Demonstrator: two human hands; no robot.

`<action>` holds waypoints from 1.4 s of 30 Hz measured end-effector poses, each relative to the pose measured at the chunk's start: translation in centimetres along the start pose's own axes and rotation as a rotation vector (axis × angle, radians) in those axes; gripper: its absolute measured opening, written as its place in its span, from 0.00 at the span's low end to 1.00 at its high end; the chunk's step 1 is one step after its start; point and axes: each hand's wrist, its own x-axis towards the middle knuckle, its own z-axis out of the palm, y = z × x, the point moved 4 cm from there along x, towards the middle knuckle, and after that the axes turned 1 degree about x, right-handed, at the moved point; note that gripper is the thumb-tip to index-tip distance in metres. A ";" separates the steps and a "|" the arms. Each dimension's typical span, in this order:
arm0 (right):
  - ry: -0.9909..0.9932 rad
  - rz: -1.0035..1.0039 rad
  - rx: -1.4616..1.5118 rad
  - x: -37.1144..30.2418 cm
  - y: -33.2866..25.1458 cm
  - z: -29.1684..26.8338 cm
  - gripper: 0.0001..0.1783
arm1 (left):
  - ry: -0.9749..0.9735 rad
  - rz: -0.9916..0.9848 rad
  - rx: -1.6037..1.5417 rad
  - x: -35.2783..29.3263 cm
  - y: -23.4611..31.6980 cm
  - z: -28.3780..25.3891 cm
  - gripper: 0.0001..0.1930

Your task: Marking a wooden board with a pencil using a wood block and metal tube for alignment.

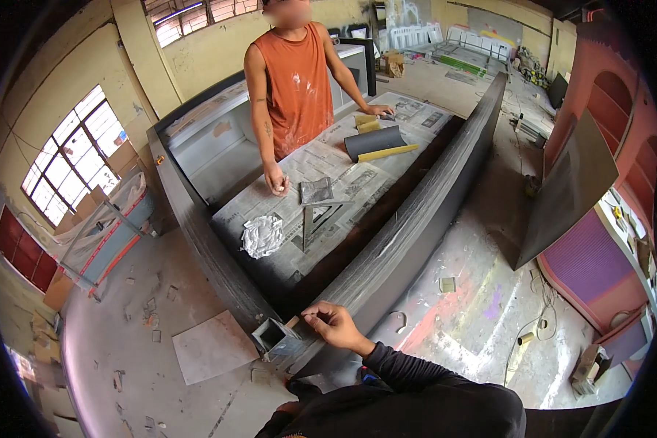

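Black long-sleeved clothing [431, 409] occupies the lower edge, nearest the camera. 1 right hand [338, 328] extends from its sleeve over the near corner of a long, dark-grey streaked beam [394, 244]. Its fingers are curled, with thumb and forefinger nearly together; whether they grip anything cannot be determined. 1 small tan strip [293, 321] is located just beside the fingertips, next to 1 grey, square, hollow end piece [287, 344]. 1 left hand [290, 409] is partly hidden by the clothing; the state of its fingers cannot be determined.

A second long grey beam [206, 242] borders the left side of a newspaper-covered surface [252, 208]. Items on this surface: 1 crumpled silvery-white sheet [261, 236], 1 flat grey packet [316, 191], 1 triangular set square [324, 220] adjacent to the packet, and 1 curled, dark abrasive-like sheet with a yellow underside [376, 141].

1 co-worker in an orange sleeveless top [299, 84] stands across the surface, with 1 hand [379, 110] resting on it. 1 pale flat board [215, 347] lies on the floor [146, 379].
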 end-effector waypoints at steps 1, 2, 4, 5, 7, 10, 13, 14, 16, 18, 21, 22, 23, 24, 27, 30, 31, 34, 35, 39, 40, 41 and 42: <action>0.000 0.000 0.000 0.0 0.1 0.0 0.09 | 0.006 0.002 -0.002 -0.1 0.0 0.1 0.34; -0.001 0.007 0.004 0.0 0.1 0.0 0.09 | 0.015 0.003 -0.006 -0.1 -0.1 0.0 0.34; -0.003 0.013 0.009 0.0 0.0 0.0 0.09 | 0.029 0.004 -0.010 -0.2 -0.1 0.1 0.33; -0.004 0.016 0.002 0.0 -0.1 0.0 0.09 | 0.035 0.008 -0.013 -0.2 -0.1 0.0 0.33; -0.006 0.017 -0.003 0.2 -0.1 0.0 0.09 | 0.054 0.011 -0.012 -0.3 -0.2 -0.1 0.32; -0.001 -0.005 0.007 0.3 -0.2 0.0 0.09 | 0.080 0.017 -0.014 -0.6 -0.3 -0.1 0.31; 0.011 0.010 0.007 0.3 -0.4 -0.1 0.09 | 0.121 0.026 -0.015 -0.9 -0.4 -0.1 0.30; 0.022 -0.004 0.011 0.2 -0.2 -0.1 0.09 | 0.147 0.029 -0.010 -1.1 -0.4 -0.3 0.29; 0.034 -0.017 0.019 0.0 -0.3 -0.1 0.09 | 0.254 0.030 0.031 -1.6 -0.2 -0.2 0.29; 0.034 -0.043 -0.024 -0.2 -0.6 0.0 0.08 | 0.313 0.125 0.025 -2.5 -0.8 -0.6 0.28; 0.051 -0.027 -0.070 -0.8 0.2 -0.4 0.08 | 0.276 0.191 -0.125 -6.4 0.4 -3.9 0.28; 0.042 -0.017 -0.060 -0.8 0.0 -0.1 0.08 | 0.216 -0.133 -0.391 -6.2 -0.8 -3.5 0.27; 0.048 -0.027 -0.029 -0.7 -0.4 0.1 0.07 | 0.334 0.127 -0.292 -7.0 -2.3 -4.4 0.24; 0.054 -0.029 0.000 -0.8 -0.7 0.3 0.07 | 0.413 0.223 -0.169 -8.2 -3.2 -5.5 0.22; 0.087 -0.100 -0.062 -0.4 -1.5 0.5 0.07 | 0.689 0.458 0.289 -14.2 -2.7 -12.3 0.16; 0.236 0.085 -0.055 -0.9 -1.0 -0.9 0.06 | 0.847 0.103 -0.083 -23.6 3.1 -22.0 0.12; 0.212 0.045 -0.137 -0.6 -1.4 -0.9 0.06 | 0.978 0.226 -0.164 -26.4 3.8 -23.7 0.10; 0.279 0.177 0.033 -0.7 -1.9 -0.7 0.08 | 1.136 0.494 -0.220 -31.2 6.4 -28.3 0.09; 0.326 0.171 0.036 -0.6 -1.9 -0.8 0.08 | 1.166 0.598 -0.216 -32.7 7.8 -29.7 0.09; 0.573 -0.010 -0.027 -1.0 -2.7 -0.6 0.11 | 1.084 0.800 -0.189 -34.3 11.1 -32.3 0.13; 0.648 -0.058 -0.025 -1.7 -3.1 -0.3 0.11 | 1.014 0.903 -0.174 -33.9 12.1 -32.4 0.18; 0.678 -0.052 -0.048 -2.5 -3.5 0.2 0.11 | 0.946 1.012 -0.161 -33.6 13.4 -32.6 0.23; 0.730 -0.121 -0.086 -2.8 -4.3 1.0 0.11 | 0.940 1.027 -0.165 -33.5 13.9 -32.8 0.23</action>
